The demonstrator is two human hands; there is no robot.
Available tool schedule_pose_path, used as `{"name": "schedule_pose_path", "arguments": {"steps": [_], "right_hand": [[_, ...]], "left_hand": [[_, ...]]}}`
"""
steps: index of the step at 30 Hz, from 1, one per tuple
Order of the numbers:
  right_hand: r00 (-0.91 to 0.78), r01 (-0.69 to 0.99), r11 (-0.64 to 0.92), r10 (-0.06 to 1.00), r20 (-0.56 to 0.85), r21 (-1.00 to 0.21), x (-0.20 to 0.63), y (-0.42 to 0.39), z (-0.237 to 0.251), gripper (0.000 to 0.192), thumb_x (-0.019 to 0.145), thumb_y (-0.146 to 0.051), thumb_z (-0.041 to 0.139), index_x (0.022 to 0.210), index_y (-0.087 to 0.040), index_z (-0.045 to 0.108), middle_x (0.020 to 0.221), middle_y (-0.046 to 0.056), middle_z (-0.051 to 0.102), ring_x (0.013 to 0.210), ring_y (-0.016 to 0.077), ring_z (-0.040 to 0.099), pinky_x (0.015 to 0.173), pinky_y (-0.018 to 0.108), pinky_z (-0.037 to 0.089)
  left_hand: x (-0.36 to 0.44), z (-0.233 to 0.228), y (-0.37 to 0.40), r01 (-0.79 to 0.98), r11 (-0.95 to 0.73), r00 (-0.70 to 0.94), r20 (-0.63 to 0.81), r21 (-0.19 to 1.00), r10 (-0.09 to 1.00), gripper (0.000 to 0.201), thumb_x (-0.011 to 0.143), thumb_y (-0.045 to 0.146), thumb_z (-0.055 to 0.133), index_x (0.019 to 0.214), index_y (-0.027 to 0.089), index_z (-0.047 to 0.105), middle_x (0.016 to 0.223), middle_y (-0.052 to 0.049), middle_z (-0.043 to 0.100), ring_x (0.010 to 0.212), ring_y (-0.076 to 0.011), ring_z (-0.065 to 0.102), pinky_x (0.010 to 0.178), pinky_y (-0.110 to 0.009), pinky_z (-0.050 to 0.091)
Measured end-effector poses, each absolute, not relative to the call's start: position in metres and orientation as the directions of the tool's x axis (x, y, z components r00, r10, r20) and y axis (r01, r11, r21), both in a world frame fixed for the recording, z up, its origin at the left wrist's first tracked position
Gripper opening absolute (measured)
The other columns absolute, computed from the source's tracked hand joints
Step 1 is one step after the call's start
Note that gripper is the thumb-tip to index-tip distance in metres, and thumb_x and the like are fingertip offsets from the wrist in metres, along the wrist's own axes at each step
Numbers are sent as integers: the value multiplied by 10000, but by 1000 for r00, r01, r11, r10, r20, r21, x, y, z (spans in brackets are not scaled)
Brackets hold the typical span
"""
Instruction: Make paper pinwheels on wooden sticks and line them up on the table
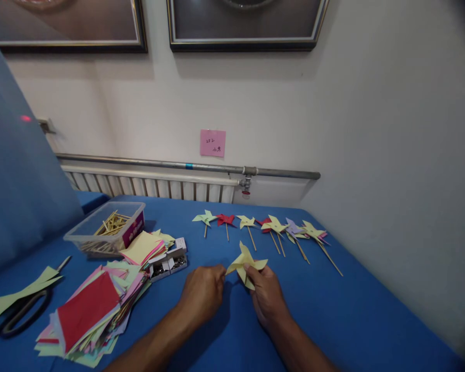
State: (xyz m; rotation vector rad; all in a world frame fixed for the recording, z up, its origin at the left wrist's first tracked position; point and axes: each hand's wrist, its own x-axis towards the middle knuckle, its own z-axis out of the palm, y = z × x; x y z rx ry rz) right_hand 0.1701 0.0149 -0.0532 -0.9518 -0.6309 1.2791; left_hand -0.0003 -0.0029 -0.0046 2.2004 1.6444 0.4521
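A pale yellow paper pinwheel is in my right hand, the thumb pressed on its middle and the fingers behind it. Close to its left blade, my left hand is closed in a fist, its back towards me; what it grips is hidden. Beyond my hands lies a row of finished-looking pinwheels on sticks, among them a green one, a red one, a yellow one and a purple one.
To the left are a stack of coloured paper, small boxes of metal pins and a clear plastic tub of wooden sticks. Black-handled scissors lie at far left under paper scraps. A wall and radiator stand behind the blue-covered table.
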Motion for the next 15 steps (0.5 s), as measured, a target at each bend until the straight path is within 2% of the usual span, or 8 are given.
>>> {"name": "schedule_pose_path", "arguments": {"steps": [10, 15], "right_hand": [[201, -508, 26, 976, -89, -861, 171, 17, -57, 361, 588, -325, 985, 854, -193, 780, 743, 16, 795, 716, 256, 739, 678, 336, 552], [208, -482, 65, 977, -42, -874, 170, 16, -55, 326, 614, -332, 963, 849, -203, 778, 738, 27, 796, 731, 275, 751, 645, 334, 549]], "left_hand": [[0, -7, -2, 840, -262, 271, 50, 476, 961, 265, 1041, 188, 508, 944, 222, 752, 901, -74, 819, 870, -214, 766, 658, -304, 283], [-1, -7, -2, 830, -279, 281, 70, 482, 957, 273, 1037, 164, 505, 931, 229, 748, 867, -59, 805, 836, -200, 750, 656, -296, 284]]}}
